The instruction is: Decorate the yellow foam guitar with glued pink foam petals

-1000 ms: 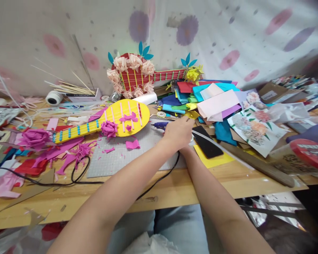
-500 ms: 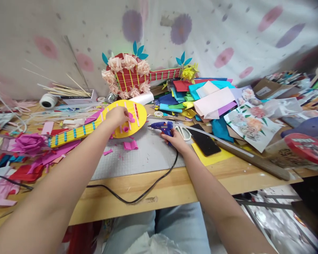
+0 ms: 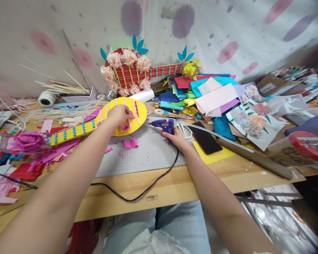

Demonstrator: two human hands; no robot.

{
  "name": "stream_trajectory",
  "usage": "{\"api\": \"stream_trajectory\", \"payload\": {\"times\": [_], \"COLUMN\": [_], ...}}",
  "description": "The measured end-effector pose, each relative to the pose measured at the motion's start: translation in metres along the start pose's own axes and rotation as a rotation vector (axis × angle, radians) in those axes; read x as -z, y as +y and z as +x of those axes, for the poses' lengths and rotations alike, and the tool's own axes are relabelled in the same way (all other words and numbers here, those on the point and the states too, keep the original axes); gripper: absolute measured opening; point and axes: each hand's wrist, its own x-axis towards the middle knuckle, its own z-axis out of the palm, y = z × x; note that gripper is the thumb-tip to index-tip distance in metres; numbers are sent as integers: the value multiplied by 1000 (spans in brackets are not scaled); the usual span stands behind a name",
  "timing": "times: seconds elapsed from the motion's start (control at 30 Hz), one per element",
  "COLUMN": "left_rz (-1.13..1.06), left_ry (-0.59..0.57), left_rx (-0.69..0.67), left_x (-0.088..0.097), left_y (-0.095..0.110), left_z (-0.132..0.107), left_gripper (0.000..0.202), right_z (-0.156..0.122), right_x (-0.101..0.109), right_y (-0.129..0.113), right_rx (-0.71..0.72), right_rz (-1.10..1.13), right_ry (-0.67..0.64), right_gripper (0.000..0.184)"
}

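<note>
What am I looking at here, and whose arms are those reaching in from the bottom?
There is no machine here: a person wears a camera on the head, so this picture looks forward and down along their two arms. The left hand rests on the body of a yellow paper guitar lying partly on a grey cutting mat. The right hand grips a blue glue gun, whose black cord loops across the wooden table. Beside it lie scissors and a black phone. Behind are a red paper guitar and a heap of coloured paper sheets.
</note>
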Motion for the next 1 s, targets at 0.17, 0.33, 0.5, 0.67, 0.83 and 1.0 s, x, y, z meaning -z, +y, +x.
{"api": "stream_trajectory", "payload": {"times": [0.17, 0.33, 0.5, 0.67, 0.83, 1.0], "left_rz": [-28, -122, -246, -371, -587, -819], "left_ry": [24, 76, 119, 214, 231, 54], "left_rx": [-21, -54, -49, -70, -219, -141], "left_x": [4, 4, 5, 5, -32, -102], "left_y": [-10, -17, -19, -5, 27, 36], "left_z": [2, -2, -13, -34, -77, -99], "left_gripper": [15, 12, 20, 26, 12, 4], "right_z": [0, 0, -1, 0, 3, 1], "right_x": [0, 1, 0, 1, 5, 14], "right_y": [2, 4, 2, 1, 1, 2], "right_rx": [6, 6, 30, 44, 64, 71], "right_rz": [17, 39, 68, 62, 115, 47], "right_ry": [-2, 12, 25, 81, 155, 151], "right_gripper": [39, 39, 38, 38, 43, 43]}}
